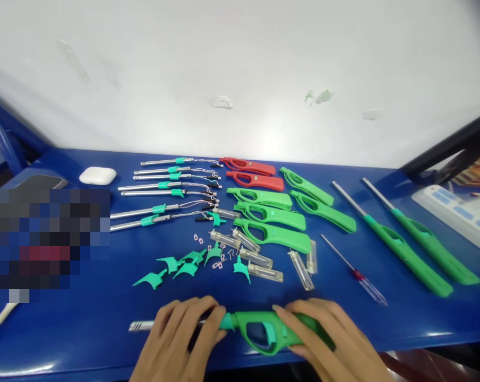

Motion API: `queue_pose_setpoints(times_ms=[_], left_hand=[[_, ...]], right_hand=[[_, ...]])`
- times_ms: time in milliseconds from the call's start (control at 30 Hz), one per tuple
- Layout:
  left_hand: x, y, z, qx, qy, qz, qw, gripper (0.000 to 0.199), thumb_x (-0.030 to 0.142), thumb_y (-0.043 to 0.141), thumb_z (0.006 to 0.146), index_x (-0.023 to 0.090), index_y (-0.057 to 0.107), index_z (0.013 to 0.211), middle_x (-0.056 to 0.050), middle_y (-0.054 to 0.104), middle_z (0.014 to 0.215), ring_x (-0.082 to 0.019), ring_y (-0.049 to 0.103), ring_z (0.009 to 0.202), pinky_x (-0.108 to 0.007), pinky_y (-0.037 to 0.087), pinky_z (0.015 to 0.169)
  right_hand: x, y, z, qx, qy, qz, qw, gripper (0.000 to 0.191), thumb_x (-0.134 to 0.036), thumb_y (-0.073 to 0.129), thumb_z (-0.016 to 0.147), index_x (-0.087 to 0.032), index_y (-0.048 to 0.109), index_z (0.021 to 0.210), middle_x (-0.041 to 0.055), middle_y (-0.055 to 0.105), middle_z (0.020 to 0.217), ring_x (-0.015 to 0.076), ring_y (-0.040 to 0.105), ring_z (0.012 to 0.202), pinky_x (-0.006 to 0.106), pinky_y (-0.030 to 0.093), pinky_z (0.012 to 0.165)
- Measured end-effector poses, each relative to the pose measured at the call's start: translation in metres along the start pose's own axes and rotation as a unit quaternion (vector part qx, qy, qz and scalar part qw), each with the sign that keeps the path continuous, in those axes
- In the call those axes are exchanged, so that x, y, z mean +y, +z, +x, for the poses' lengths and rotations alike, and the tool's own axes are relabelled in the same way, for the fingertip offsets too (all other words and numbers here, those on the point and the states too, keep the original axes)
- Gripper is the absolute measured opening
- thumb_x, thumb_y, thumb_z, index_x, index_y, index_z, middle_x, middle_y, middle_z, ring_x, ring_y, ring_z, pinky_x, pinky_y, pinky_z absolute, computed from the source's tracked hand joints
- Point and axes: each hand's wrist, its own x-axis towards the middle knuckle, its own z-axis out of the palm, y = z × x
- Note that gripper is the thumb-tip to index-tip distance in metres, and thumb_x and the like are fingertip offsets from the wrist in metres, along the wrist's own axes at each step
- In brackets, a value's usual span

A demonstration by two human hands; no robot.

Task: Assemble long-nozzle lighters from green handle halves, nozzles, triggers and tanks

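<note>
A long-nozzle lighter (251,324) with a green handle lies across the front of the table. My left hand (186,331) is closed round its metal tube near the teal collar; the slotted tip pokes out on the left. Wrapped over the green body is my right hand (323,334), its thumb and fingers on both sides. A teal trigger (270,333) shows inside the loop. Beyond the hands lie loose teal triggers (186,268), clear fuel tanks (266,272) and tiny screws and clips (220,260). Part of the handle is hidden under my right hand.
Metal tubes (156,185) with wires lie at back left. Red handle shells (256,181) and green handle shells (277,218) lie mid-table. Two whole lighters (413,254), a screwdriver (357,274) and a power strip (457,209) are right; a white case (97,175) is left.
</note>
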Motion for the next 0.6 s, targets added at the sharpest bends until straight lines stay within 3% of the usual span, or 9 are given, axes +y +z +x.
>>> queue_pose_setpoints(times_ms=[167,300,467,600], left_hand=[[0.002,0.001,0.004,-0.026,0.038,0.004,0.999,0.036,0.023,0.037,0.117,0.026,0.064,0.140,0.001,0.076,0.124,-0.019,0.067,0.114,-0.036,0.039,0.106],[-0.002,-0.004,0.002,-0.043,0.040,-0.009,0.998,0.039,0.027,0.033,0.118,0.028,0.061,0.144,0.003,0.076,0.128,-0.017,0.067,0.117,-0.034,0.035,0.114],[-0.008,-0.003,0.005,-0.038,0.065,-0.013,0.997,0.044,0.016,0.028,0.116,0.023,0.060,0.145,0.005,0.075,0.132,-0.015,0.066,0.121,-0.032,0.023,0.127],[-0.009,0.001,0.004,-0.028,0.077,0.004,0.997,0.046,0.010,0.028,0.114,0.022,0.060,0.145,0.007,0.076,0.131,-0.016,0.067,0.118,-0.034,0.032,0.123]], right_hand=[[-0.003,-0.002,0.012,0.035,0.016,-0.017,0.999,0.049,-0.062,0.040,0.110,-0.026,0.072,0.122,0.0010,0.074,0.097,0.0134,0.075,0.087,0.023,0.062,0.077],[-0.006,-0.003,0.024,0.068,0.015,-0.020,0.997,0.049,-0.059,0.034,0.112,-0.027,0.071,0.112,-0.0033,0.076,0.094,0.0126,0.075,0.086,0.024,0.059,0.075],[-0.011,-0.003,0.033,0.081,-0.018,-0.020,0.996,0.043,-0.047,0.034,0.115,-0.024,0.071,0.115,-0.0033,0.077,0.091,0.0118,0.074,0.082,0.025,0.056,0.078],[-0.014,-0.001,0.030,0.056,-0.023,-0.011,0.998,0.044,-0.042,0.031,0.115,-0.023,0.071,0.120,-0.0014,0.076,0.091,0.0121,0.073,0.084,0.025,0.056,0.077]])
